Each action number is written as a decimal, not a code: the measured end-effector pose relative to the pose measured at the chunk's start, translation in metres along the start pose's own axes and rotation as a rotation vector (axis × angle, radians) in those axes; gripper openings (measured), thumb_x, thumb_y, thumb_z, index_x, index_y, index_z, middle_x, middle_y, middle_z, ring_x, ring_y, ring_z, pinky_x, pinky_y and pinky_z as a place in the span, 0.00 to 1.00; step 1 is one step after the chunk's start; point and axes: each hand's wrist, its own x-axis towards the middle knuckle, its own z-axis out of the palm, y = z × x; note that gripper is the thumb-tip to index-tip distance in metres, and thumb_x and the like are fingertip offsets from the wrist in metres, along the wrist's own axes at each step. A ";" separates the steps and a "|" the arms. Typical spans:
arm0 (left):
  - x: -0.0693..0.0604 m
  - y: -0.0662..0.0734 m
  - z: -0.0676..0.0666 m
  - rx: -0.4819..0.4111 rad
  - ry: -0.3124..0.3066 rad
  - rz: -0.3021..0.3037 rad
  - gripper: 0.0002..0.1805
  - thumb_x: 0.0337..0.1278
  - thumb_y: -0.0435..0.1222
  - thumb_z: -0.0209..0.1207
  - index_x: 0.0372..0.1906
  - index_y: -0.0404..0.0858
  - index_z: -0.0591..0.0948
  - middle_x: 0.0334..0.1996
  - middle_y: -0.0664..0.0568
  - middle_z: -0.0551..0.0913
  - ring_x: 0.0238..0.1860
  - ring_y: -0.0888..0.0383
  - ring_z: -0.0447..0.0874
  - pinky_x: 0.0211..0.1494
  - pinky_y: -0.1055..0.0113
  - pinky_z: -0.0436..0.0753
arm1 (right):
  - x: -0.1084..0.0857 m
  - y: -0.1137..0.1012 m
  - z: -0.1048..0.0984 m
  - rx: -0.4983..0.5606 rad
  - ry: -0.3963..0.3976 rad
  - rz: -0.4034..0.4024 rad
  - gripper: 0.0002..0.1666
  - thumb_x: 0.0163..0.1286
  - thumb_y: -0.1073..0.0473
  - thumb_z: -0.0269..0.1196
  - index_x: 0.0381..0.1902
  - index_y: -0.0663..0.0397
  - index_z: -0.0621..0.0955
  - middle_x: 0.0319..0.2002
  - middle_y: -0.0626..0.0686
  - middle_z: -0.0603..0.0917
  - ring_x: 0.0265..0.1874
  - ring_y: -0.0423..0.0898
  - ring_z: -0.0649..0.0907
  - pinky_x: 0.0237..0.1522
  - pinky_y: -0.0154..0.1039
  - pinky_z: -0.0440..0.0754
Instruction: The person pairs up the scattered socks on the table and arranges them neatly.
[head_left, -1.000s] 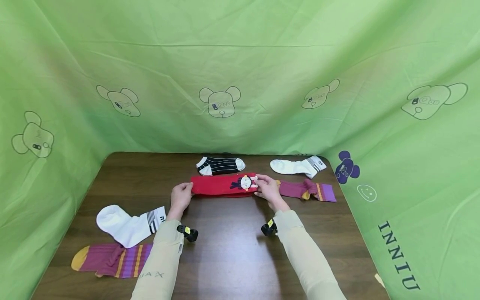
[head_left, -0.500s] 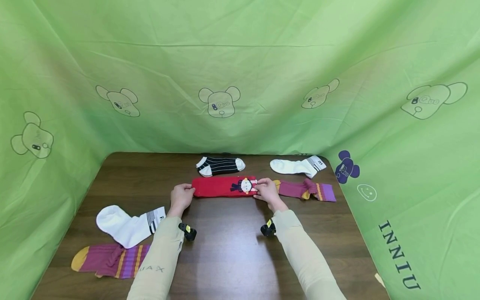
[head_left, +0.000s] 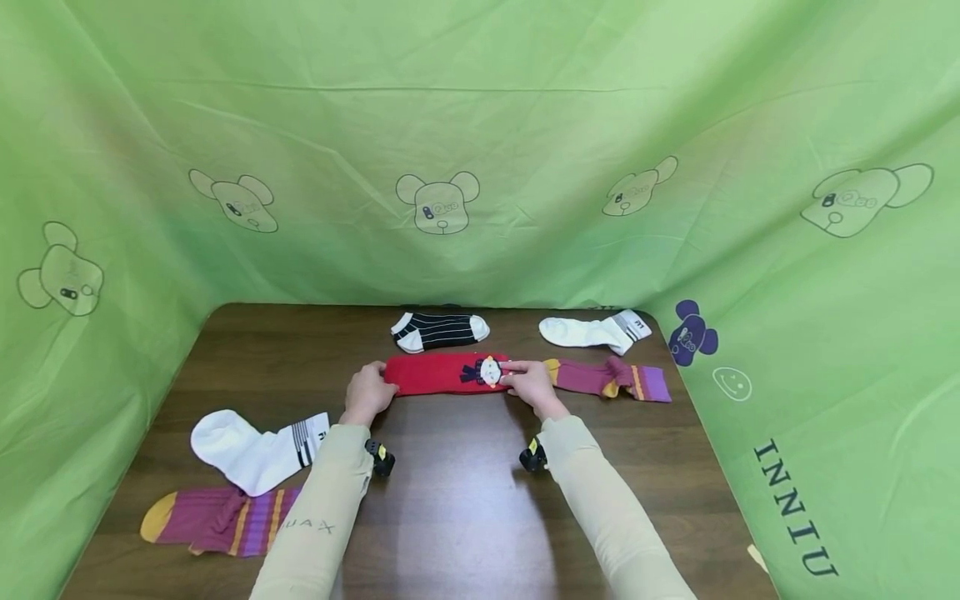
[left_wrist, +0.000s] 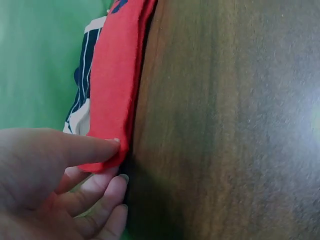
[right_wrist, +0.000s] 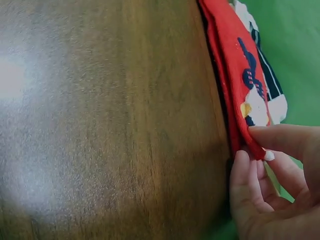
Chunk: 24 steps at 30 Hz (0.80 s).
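A folded red sock with a cartoon figure near its right end lies flat between both hands, in front of a black striped sock. My left hand pinches its left end; in the left wrist view the thumb lies on top and the fingers are beneath the edge. At the other end my right hand pinches the red cloth beside the figure. The right wrist view shows that thumb above the fabric and fingers curled below it.
On the left lie a white sock and a maroon and purple striped sock. At the back right are another white sock and another maroon sock. Green cloth hangs around the brown table.
The red sock has come slightly toward me and now lies flatter. My left hand has shifted a little to the right along its end; the right hand stays near the figure.
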 end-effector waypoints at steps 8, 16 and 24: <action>0.002 -0.001 -0.009 0.049 -0.029 -0.046 0.31 0.63 0.36 0.63 0.69 0.33 0.72 0.60 0.33 0.77 0.53 0.38 0.78 0.50 0.44 0.79 | 0.000 -0.006 0.008 -0.100 0.019 -0.019 0.20 0.57 0.70 0.72 0.50 0.58 0.89 0.57 0.63 0.82 0.37 0.44 0.82 0.34 0.32 0.82; 0.003 -0.005 -0.014 0.039 -0.029 -0.065 0.30 0.64 0.35 0.60 0.70 0.33 0.71 0.61 0.32 0.76 0.53 0.37 0.77 0.51 0.44 0.78 | 0.006 -0.004 0.013 -0.176 0.014 -0.079 0.20 0.54 0.70 0.73 0.47 0.57 0.90 0.43 0.59 0.87 0.18 0.40 0.79 0.23 0.32 0.77; 0.006 -0.008 -0.013 0.026 0.017 -0.041 0.30 0.60 0.35 0.60 0.69 0.36 0.72 0.60 0.34 0.77 0.54 0.36 0.78 0.50 0.44 0.78 | 0.004 -0.004 0.013 -0.265 0.031 -0.139 0.20 0.53 0.68 0.75 0.47 0.56 0.90 0.34 0.53 0.87 0.31 0.45 0.77 0.35 0.36 0.74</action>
